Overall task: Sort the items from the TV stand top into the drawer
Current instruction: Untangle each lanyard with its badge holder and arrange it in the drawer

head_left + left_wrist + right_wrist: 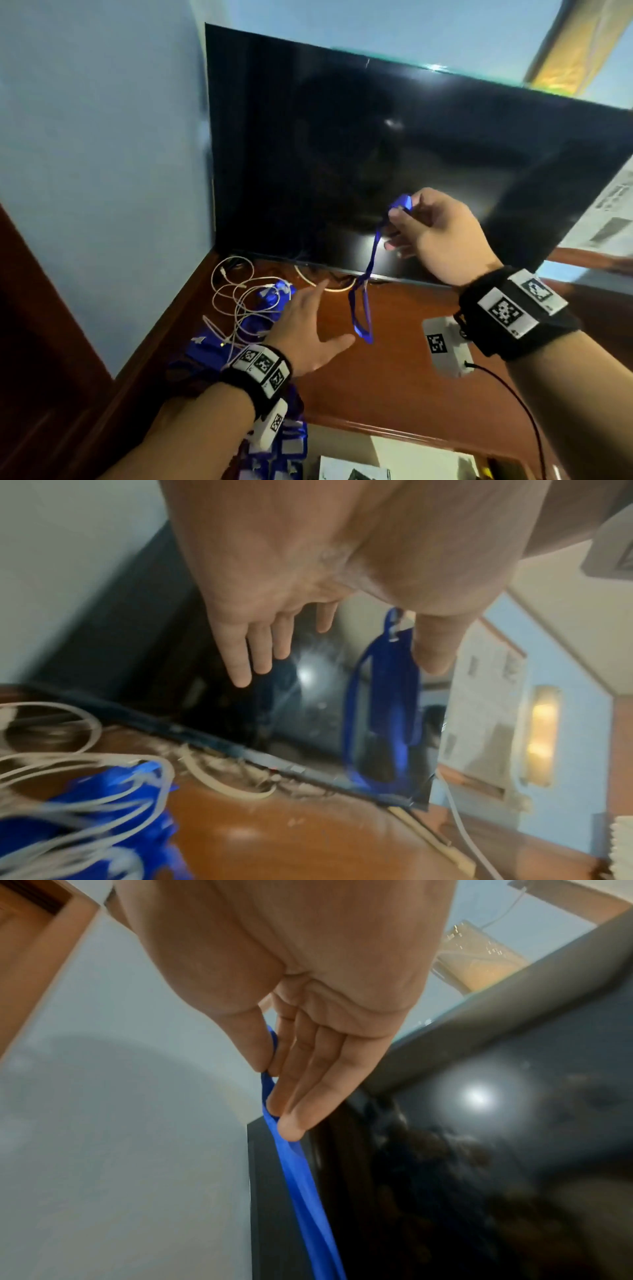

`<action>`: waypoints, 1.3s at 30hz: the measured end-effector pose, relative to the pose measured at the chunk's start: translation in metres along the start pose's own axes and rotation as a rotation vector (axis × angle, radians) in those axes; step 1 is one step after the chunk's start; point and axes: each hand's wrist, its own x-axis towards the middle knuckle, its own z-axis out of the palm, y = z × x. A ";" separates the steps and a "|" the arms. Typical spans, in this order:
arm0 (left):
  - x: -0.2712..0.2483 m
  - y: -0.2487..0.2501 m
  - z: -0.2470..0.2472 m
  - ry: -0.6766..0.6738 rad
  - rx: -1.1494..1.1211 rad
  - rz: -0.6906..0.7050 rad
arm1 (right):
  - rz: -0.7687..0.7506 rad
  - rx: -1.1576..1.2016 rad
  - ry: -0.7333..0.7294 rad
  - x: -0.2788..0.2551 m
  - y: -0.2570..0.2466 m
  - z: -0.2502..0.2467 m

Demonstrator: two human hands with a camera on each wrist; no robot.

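Pinching a blue lanyard (pixel 368 270), right hand (pixel 435 236) raised before the TV (pixel 394 144).

head view above, wrist views close, all facing television (pixel 394 154)

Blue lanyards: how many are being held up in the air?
1: the blue lanyard hangs from the right hand before the TV. More blue ones lie in a pile, uncountable.

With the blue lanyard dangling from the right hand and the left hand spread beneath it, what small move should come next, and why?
Probably the open left hand should gather the hanging loop of the blue fabric lanyard. The right hand pinches only its top, so it dangles long above the brown wooden TV stand top.
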 end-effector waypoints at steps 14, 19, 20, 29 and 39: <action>0.044 0.126 -0.058 0.103 -0.957 0.114 | -0.020 -0.036 0.210 -0.018 -0.008 -0.061; 0.039 0.134 -0.062 0.129 -1.158 -0.021 | 0.164 -0.010 -0.009 -0.062 0.035 -0.009; 0.037 0.133 -0.063 0.131 -1.120 -0.011 | 0.181 0.064 -0.015 -0.067 0.038 0.000; 0.024 0.052 -0.095 0.230 -0.471 -0.007 | 0.108 0.054 0.235 -0.061 0.062 -0.019; -0.002 0.022 -0.125 -0.083 -0.091 0.036 | -0.030 0.172 0.083 -0.058 0.016 -0.022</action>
